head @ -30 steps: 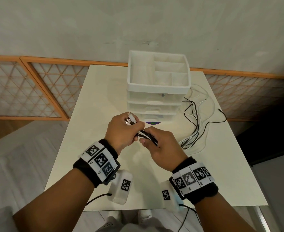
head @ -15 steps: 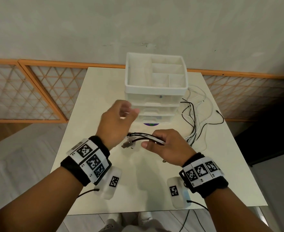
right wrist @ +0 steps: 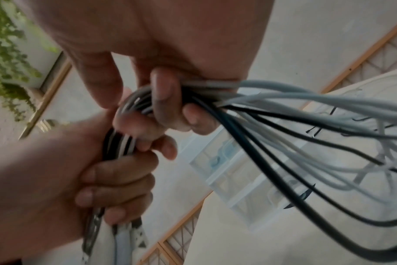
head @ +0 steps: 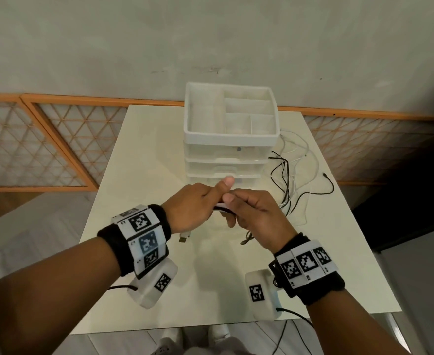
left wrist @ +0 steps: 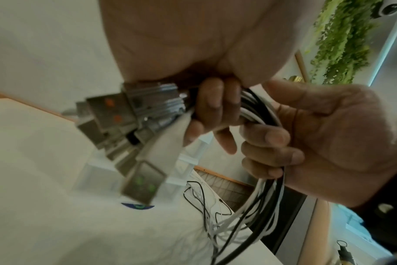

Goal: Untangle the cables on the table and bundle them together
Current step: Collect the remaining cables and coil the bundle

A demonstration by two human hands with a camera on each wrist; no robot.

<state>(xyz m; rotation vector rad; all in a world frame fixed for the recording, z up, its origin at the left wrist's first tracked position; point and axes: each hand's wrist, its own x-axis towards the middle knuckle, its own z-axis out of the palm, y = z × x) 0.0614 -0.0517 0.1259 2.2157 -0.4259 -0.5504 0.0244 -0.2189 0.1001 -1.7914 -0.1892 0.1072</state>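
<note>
Both hands have come back together in the middle of the head view. Now the left hand [head: 190,210] curls tight around the cables [left wrist: 256,111] next to their metal plugs [left wrist: 129,114]. Touching it, the right hand [head: 255,213] squeezes the same cables, whose loose ends lie on the table [head: 146,155] at right, beside the white drawers [head: 231,149].

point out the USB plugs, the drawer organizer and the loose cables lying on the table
USB plugs [left wrist: 129,114], left wrist view, on a metal shell.
Drawer organizer [head: 230,135], head view, on its front rim.
Loose cables [head: 286,180], head view, on a black strand.
</note>
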